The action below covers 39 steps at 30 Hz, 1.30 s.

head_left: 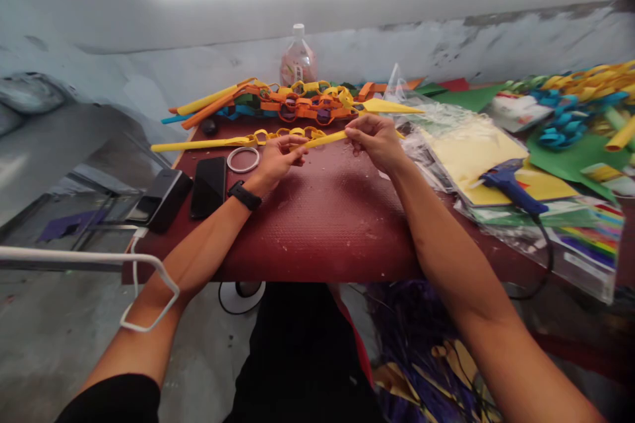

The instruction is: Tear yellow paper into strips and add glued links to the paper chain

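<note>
Across the far middle of the table, a narrow yellow paper strip (325, 140) is stretched between both hands. My right hand (374, 141) pinches its right part between thumb and fingers. At the strip's left end, my left hand (278, 160) is closed on it, palm turned inward, with a black watch on the wrist. Just behind the left hand lies a yellow paper chain (258, 137), running into a rolled yellow paper tube (193, 145). Farther back is a heap of orange and yellow paper chains (297, 104) with more rolled tubes. A white ring (243, 160) rests beside my left hand.
A phone (208, 186) and a black box-shaped device (163, 198) lie left on the red table (317, 238). A blue glue gun (513, 185) rests on paper packs at right. Behind stands a plastic bottle (298, 59). A white bent frame (163, 277) crosses my left forearm.
</note>
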{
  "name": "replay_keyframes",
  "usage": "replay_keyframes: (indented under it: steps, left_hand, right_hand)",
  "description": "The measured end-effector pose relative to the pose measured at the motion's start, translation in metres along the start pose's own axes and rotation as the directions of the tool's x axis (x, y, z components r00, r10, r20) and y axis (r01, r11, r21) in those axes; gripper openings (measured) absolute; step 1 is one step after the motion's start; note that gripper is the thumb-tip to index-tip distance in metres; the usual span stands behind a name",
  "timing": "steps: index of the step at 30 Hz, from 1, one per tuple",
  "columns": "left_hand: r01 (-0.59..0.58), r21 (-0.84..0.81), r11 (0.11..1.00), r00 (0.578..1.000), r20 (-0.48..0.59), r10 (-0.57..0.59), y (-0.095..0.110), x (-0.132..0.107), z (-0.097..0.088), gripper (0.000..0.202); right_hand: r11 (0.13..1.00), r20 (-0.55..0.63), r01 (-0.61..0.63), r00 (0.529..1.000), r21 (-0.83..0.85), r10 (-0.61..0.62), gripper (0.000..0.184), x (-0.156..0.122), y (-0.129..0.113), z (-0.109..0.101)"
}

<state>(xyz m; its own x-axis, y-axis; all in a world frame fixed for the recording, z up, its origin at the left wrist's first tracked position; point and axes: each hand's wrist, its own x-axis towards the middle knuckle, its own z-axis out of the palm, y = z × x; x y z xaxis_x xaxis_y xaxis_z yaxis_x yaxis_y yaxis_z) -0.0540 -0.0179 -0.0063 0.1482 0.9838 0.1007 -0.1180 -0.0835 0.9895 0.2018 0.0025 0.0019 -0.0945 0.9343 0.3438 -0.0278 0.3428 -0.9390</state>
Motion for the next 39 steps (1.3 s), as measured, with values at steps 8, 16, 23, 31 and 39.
replay_keyframes:
  steps: [8, 16, 23, 31, 39]
  left_hand:
    - [-0.091, -0.010, 0.996, 0.986, -0.140, 0.089, -0.001, 0.006, -0.002, 0.010]
    - [-0.213, -0.008, 0.977, 0.882, -0.432, 0.189, 0.006, 0.027, -0.029, 0.014]
    - [-0.269, -0.093, 0.959, 0.771, -0.618, 0.156, 0.024, 0.041, -0.055, 0.023]
    - [-0.205, -0.081, 0.975, 0.802, -0.585, 0.120, 0.027, 0.043, -0.063, 0.018]
    - [-0.098, 0.014, 0.995, 0.927, -0.362, 0.097, 0.009, 0.040, -0.056, 0.009]
  right_hand:
    - [0.999, 0.040, 0.003, 0.999, -0.051, 0.000, 0.036, -0.001, 0.001, 0.001]
    - [0.931, 0.022, 0.119, 0.993, -0.345, -0.119, 0.032, 0.000, 0.030, 0.012]
    - [0.594, 0.238, 0.291, 0.957, -0.750, -0.167, 0.042, 0.008, 0.053, 0.024]
    - [0.572, 0.188, 0.219, 0.976, -0.791, -0.114, 0.039, 0.028, 0.075, 0.019]
    - [0.274, 0.362, 0.366, 0.930, -0.889, -0.065, 0.033, 0.019, 0.048, 0.031]
